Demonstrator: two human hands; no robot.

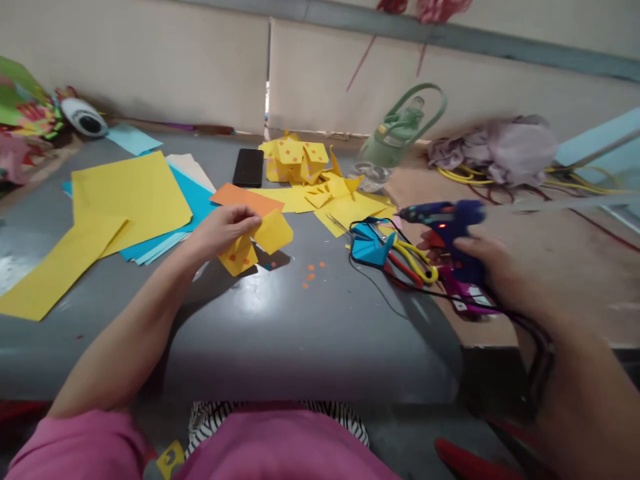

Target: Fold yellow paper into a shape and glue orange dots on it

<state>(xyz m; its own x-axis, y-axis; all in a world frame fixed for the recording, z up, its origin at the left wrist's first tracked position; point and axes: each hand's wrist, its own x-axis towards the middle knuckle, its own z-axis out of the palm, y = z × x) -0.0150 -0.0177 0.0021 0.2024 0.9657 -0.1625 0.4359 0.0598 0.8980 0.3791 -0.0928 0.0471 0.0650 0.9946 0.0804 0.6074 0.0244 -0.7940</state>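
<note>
My left hand (225, 230) pinches a folded yellow paper piece (274, 232) with orange dots on its lower part, held just above the grey table (310, 340). On the right, my right hand (480, 257) is wrapped around a dark blue glue gun (445, 217). A small red light glows on its body, and its nozzle points left. From the handle a black cord runs down past my forearm. Several tiny orange paper dots (311, 269) lie between the two hands. Below the nozzle are a blue folded paper piece (370, 245) and scissors with yellow and red handles (415, 260).
Yellow sheets (130, 193) and blue paper (197, 200) spread at the left. Behind stand a black phone (249, 167), dotted yellow paper pieces (295, 159) and a green bottle (387, 143). Yellow cords (465, 176) and a crumpled grey bundle (520, 150) lie at the right.
</note>
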